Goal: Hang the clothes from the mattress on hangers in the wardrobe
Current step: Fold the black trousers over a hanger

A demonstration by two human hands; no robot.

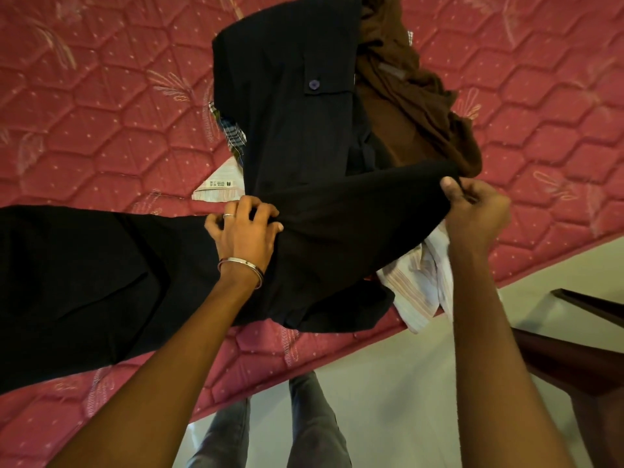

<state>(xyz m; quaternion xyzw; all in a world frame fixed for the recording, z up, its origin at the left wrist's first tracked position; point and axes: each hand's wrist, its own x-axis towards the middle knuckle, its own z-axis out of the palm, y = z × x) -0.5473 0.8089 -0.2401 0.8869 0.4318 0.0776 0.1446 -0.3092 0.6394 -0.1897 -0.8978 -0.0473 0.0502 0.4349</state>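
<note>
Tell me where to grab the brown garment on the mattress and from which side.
Grip the brown garment at its bunched upper folds, coming down from above on the right side. It lies crumpled on the pile beside the dark shirt, its right edge free on the mattress, so fingers could likely close round a fold there.

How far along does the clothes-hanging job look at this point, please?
Done: nothing visibly; no hanger or wardrobe in view. In hand: both the left hand and right hand grip a black garment. Left: dark shirt, brown garment and striped shirt lie on the mattress.
</note>
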